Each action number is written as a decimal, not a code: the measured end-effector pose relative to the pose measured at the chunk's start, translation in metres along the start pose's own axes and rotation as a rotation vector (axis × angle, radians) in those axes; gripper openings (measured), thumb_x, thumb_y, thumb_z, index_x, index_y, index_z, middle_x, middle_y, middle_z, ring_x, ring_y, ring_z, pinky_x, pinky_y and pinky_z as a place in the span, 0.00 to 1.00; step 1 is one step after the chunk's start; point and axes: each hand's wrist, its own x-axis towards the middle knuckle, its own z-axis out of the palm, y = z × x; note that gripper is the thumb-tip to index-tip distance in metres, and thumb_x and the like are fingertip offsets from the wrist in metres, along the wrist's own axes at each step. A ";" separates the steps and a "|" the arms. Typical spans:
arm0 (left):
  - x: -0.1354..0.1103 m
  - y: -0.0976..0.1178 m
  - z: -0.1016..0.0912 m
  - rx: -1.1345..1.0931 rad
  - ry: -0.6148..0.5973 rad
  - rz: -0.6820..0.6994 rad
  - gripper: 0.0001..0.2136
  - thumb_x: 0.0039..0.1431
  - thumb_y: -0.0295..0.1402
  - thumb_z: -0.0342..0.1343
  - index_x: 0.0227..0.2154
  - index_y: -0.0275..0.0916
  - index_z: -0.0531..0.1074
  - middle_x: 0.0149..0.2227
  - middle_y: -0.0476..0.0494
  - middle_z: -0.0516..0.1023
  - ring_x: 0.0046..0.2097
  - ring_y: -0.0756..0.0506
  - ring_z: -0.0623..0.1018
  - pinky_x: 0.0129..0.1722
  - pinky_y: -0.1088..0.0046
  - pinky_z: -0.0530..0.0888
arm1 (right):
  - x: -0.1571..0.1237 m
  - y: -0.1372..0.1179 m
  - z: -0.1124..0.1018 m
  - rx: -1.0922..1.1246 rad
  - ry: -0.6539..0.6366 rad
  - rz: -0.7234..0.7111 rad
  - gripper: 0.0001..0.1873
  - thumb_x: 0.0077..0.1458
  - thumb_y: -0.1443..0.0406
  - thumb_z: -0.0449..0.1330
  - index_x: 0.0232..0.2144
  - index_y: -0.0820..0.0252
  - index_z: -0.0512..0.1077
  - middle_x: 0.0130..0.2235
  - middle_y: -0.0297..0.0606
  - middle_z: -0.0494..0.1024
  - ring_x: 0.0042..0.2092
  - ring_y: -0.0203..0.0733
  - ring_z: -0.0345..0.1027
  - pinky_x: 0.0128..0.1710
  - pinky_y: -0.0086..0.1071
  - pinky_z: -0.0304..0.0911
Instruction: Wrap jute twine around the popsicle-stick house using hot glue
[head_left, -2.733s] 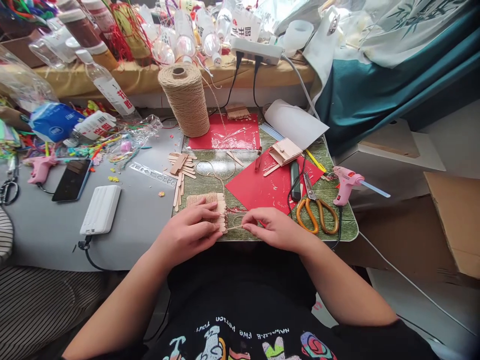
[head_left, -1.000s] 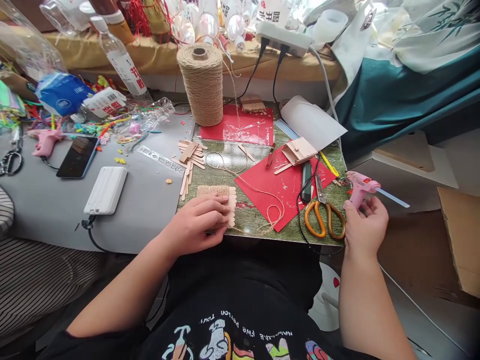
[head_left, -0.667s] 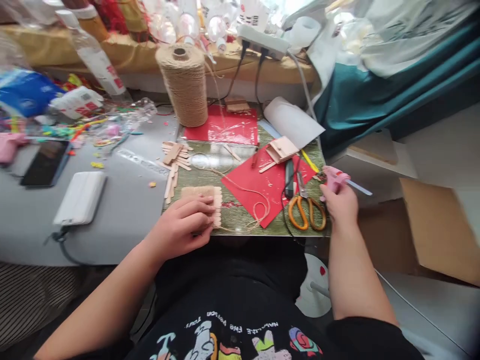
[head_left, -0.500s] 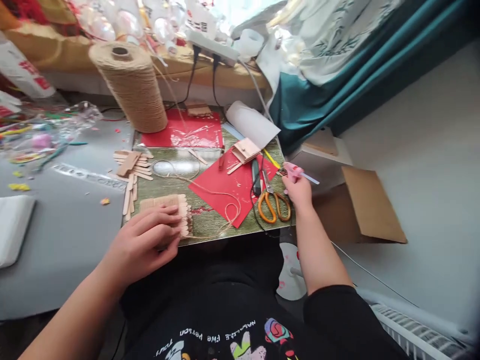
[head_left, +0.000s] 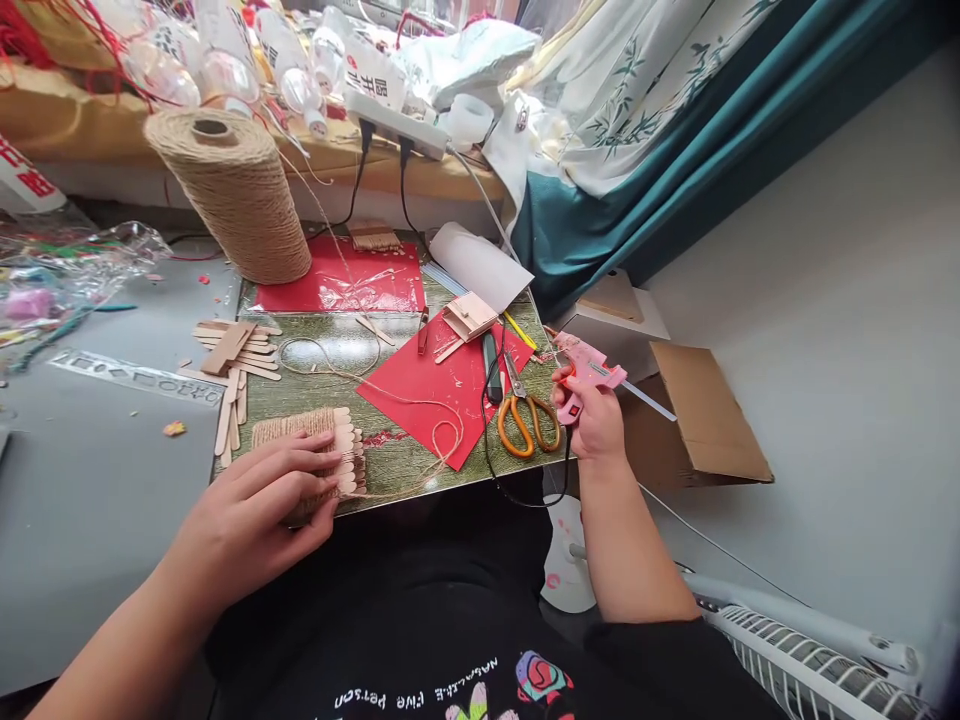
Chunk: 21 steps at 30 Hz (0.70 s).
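Note:
My left hand (head_left: pixel 262 505) lies over a box-like piece of craft sticks wrapped in twine (head_left: pixel 346 445), at the table's front edge. Its fingers cross the top and the thumb grips the near side. A strand of twine (head_left: pixel 405 398) runs from this piece in a loop across red paper. In my right hand (head_left: pixel 596 415) is a pink glue gun (head_left: pixel 589 365), raised off the table's right edge, a clear glue stick (head_left: pixel 651 401) poking out behind. Its black cord hangs below the table edge. Orange-handled scissors (head_left: pixel 527 415) lie just left of that hand.
A big twine spool (head_left: pixel 232 200) stands at the back left. Loose craft sticks (head_left: pixel 236 360) lie in a pile, and a small wooden box (head_left: pixel 469 316) sits on red paper (head_left: pixel 416 385). Beside the scissors is a utility knife (head_left: pixel 491 368). An open cardboard box (head_left: pixel 709 415) stands right of the table.
My right hand has lifted the glue gun and turned it, so more of its body shows. My left hand stays on the twine-wrapped piece. The whole view has shifted slightly.

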 end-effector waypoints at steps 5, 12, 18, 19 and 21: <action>0.000 0.003 -0.001 0.003 0.004 0.001 0.12 0.54 0.25 0.67 0.39 0.44 0.75 0.47 0.45 0.84 0.56 0.37 0.83 0.62 0.53 0.81 | -0.055 -0.030 0.017 0.289 -0.320 0.033 0.07 0.56 0.62 0.65 0.37 0.57 0.75 0.37 0.36 0.76 0.26 0.33 0.65 0.25 0.31 0.66; 0.001 0.012 -0.004 0.029 0.002 -0.034 0.11 0.56 0.25 0.66 0.39 0.42 0.73 0.45 0.45 0.83 0.58 0.40 0.82 0.63 0.56 0.79 | -0.139 -0.049 0.049 -0.209 -0.810 -0.393 0.22 0.62 0.68 0.62 0.57 0.50 0.76 0.43 0.42 0.81 0.42 0.50 0.78 0.39 0.44 0.77; -0.001 0.012 -0.004 0.016 0.008 -0.032 0.12 0.58 0.25 0.65 0.43 0.43 0.73 0.47 0.44 0.84 0.57 0.41 0.83 0.64 0.56 0.79 | -0.173 -0.042 0.086 -0.247 -0.888 -0.503 0.18 0.60 0.72 0.59 0.50 0.52 0.74 0.40 0.41 0.81 0.40 0.48 0.78 0.41 0.43 0.79; -0.001 0.012 -0.004 0.012 0.011 -0.029 0.12 0.58 0.25 0.65 0.43 0.43 0.73 0.47 0.44 0.84 0.57 0.41 0.83 0.63 0.56 0.79 | -0.176 -0.038 0.089 -0.233 -0.879 -0.514 0.17 0.59 0.73 0.59 0.48 0.52 0.73 0.40 0.41 0.81 0.40 0.47 0.78 0.40 0.42 0.79; 0.000 0.012 -0.005 0.009 0.014 -0.024 0.12 0.58 0.25 0.65 0.44 0.43 0.74 0.47 0.43 0.84 0.57 0.41 0.83 0.64 0.56 0.79 | -0.180 -0.029 0.095 -0.215 -0.868 -0.533 0.16 0.58 0.74 0.60 0.46 0.53 0.73 0.39 0.41 0.80 0.39 0.47 0.77 0.40 0.42 0.78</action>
